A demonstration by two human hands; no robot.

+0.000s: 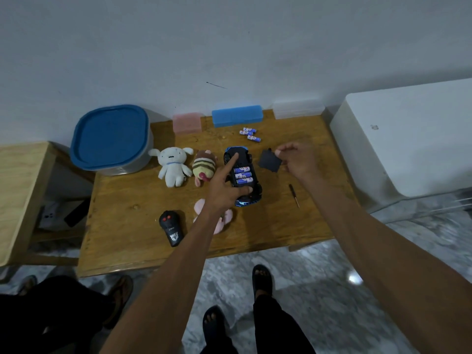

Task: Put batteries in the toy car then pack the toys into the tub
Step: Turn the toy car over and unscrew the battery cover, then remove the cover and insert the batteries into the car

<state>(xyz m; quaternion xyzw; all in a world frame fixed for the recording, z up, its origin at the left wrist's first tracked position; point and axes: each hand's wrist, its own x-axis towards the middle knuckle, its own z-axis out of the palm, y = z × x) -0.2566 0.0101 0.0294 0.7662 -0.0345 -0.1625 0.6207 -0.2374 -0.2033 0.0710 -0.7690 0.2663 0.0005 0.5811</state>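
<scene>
- Head view: toy car (242, 176) is lying upside down mid-table (143, 241), three batteries (242, 174) sitting in its open bay.
- Left hand (224, 186) is steadying the car, forefinger straight, thumb pressing the near end.
- Right hand (297, 159) is pinching the dark battery cover (269, 161) just right of the car.
- Lidded tub (112, 139) is standing far left, plush toys (175, 166) beside it.

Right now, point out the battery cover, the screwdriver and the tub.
battery cover (269, 162): head view, middle of the dark flat panel pinched by the right hand.
screwdriver (293, 192): head view, on its dark handle, lying on the table.
tub (110, 136): head view, centre of its blue lid.
</scene>
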